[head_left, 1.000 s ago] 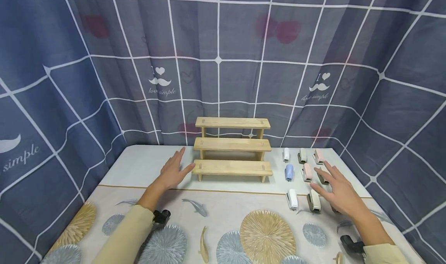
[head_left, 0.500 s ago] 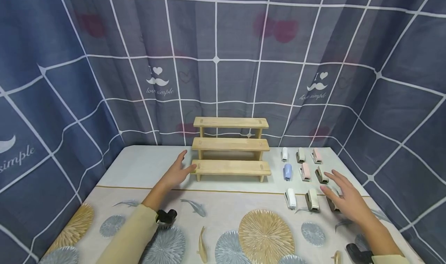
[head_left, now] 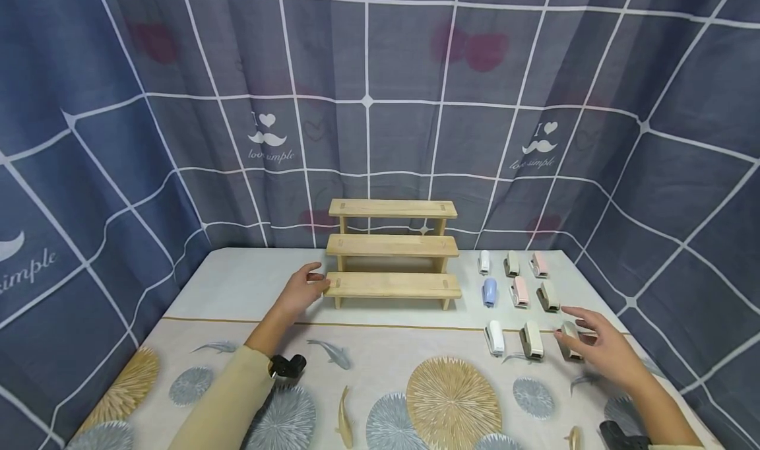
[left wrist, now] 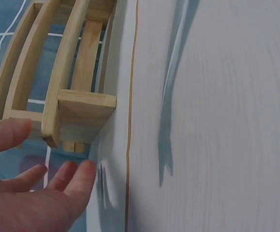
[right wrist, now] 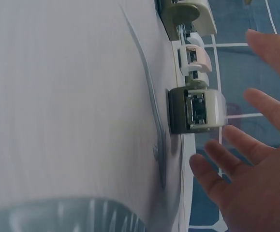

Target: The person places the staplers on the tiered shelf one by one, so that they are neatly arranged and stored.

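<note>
Beside one rack (head_left: pixel 392 245), nine staplers (head_left: pixel 520 292)

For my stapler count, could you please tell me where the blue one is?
In the head view, the blue stapler is to the right of the wooden stand, just left of a pink stapler.

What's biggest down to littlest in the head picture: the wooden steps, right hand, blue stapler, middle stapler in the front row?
1. Wooden steps
2. Right hand
3. Middle stapler in the front row
4. Blue stapler

The front-row one is nearer the camera, so I can't tell if it's really bigger than the blue one.
</note>
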Motion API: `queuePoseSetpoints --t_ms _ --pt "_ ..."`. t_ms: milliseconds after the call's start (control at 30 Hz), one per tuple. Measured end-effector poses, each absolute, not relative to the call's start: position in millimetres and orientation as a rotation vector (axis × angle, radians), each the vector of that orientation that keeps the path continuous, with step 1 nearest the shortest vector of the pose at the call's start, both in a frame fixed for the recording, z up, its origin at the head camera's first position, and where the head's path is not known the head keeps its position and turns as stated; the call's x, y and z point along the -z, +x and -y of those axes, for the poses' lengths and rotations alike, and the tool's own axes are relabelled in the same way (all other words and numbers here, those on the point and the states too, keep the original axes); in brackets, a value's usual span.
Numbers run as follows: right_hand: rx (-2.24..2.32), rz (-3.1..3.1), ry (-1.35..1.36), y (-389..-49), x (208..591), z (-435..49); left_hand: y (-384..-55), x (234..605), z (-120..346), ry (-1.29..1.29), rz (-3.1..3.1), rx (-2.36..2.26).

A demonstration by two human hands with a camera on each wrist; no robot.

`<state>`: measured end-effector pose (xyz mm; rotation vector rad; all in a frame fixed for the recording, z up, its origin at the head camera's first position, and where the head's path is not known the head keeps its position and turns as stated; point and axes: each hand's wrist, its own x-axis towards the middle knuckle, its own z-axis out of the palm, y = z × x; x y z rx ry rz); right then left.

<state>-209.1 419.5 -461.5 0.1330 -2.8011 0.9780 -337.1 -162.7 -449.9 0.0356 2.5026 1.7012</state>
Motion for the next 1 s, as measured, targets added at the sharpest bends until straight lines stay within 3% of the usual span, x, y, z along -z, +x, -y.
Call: queuePoseSetpoints --t_ms 400,1000 --pt "-1.078 2.934 -0.061 -203 461 -426 -342 457 166 -0.025 -2.302 -1.931" --pt "-1.398 2.836 0.114 -204 467 -439 -349 459 165 -0.066 -2.177 -2.029"
